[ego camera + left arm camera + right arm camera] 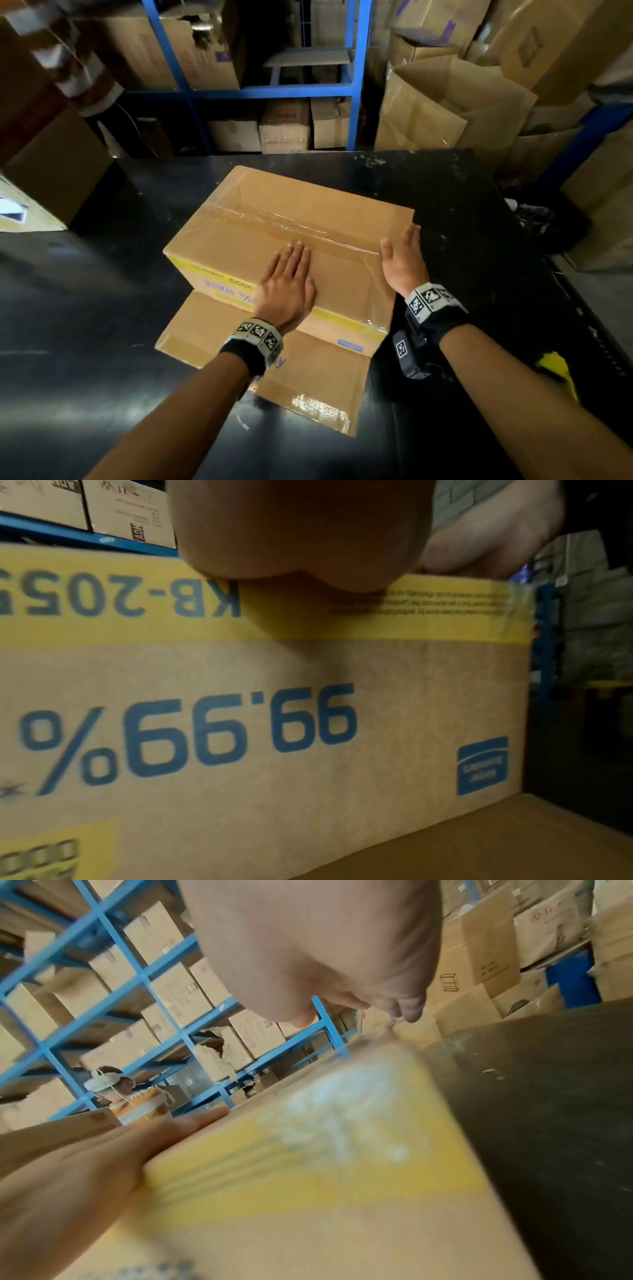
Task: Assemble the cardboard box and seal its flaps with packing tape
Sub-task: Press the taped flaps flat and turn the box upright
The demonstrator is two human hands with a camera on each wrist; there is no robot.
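Observation:
A brown cardboard box (274,212) with a yellow band and upside-down blue print (240,731) stands on the black table (102,274). A strip of clear packing tape (301,228) runs along its closed top seam and down the right end. One flap (274,370) lies flat on the table on the near side. My left hand (291,274) rests flat on the box top with straight fingers, the heel of the left hand (291,534) at the top edge. My right hand (404,257) lies with straight fingers along the box's right top edge; the right hand (308,947) holds nothing.
Blue shelving (356,68) filled with cartons stands behind the table. Open cardboard boxes (445,102) pile up at the back right, and more cartons (41,171) sit at the left. A person with a headset (106,1083) is in the distance.

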